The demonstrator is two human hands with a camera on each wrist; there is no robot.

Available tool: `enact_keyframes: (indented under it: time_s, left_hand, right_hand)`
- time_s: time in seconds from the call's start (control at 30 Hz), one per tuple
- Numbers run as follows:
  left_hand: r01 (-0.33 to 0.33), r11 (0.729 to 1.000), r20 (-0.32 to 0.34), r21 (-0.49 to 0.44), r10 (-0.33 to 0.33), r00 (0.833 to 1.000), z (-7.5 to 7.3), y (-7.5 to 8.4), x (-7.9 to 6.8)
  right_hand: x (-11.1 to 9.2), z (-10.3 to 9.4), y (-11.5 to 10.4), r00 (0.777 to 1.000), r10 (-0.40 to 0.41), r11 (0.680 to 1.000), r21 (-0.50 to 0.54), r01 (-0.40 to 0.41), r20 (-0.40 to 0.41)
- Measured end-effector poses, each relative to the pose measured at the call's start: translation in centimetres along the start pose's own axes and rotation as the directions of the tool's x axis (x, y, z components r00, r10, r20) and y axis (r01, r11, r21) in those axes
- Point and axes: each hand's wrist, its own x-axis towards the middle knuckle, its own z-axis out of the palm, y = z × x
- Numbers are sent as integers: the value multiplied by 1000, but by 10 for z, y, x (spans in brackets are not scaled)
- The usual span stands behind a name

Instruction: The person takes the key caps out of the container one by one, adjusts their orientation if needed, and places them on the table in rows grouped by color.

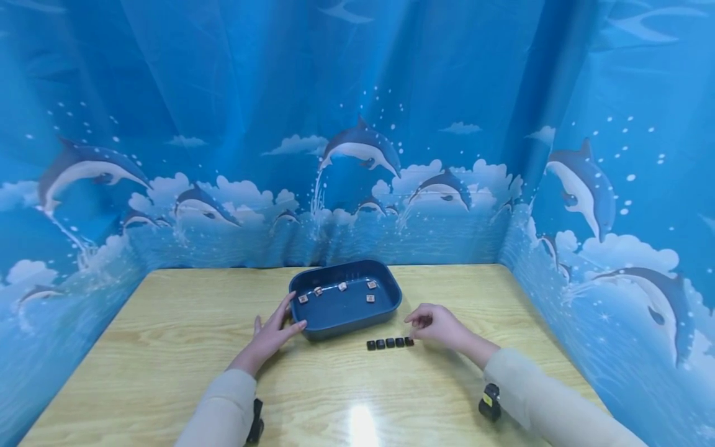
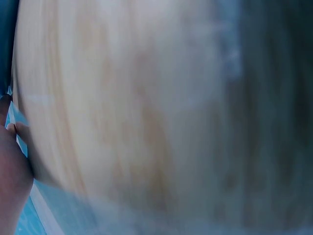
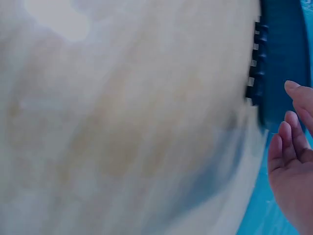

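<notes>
A dark blue rectangular tray [image 1: 335, 316] with rounded corners stands on the table. Several small pale blocks with dark marks, such as one pale block [image 1: 370, 298], lie scattered inside it. My left hand [image 1: 272, 334] touches the tray's left near corner, fingers and thumb spread along the rim. In front of the tray, several small black keycap-like blocks [image 1: 390, 343] form a row. Just above the row's right end hovers my right hand [image 1: 438, 324], its fingers loosely bent. In the right wrist view, the thumb stands apart from the fingers [image 3: 288, 139], with nothing visible between them.
The light wood table [image 1: 195, 310] runs back to a blue dolphin-printed curtain [image 1: 268, 155], which also encloses both sides. A bright light reflection [image 1: 362, 425] shows near the front. The left wrist view shows mostly blurred tabletop [image 2: 122, 98].
</notes>
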Motion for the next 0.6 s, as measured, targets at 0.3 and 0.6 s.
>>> enact_keyframes:
  time_s: [0.3, 0.6]
  left_hand:
    - [6, 1000, -1, 1, -6, 1000, 1, -1, 0]
    - [-1, 1000, -7, -2, 1, 1000, 0, 1, 0]
  right_hand:
    - [16, -18, -28, 996, -86, 996, -7, 86, 28]
    - [51, -26, -42, 994, -83, 997, 9, 83, 77]
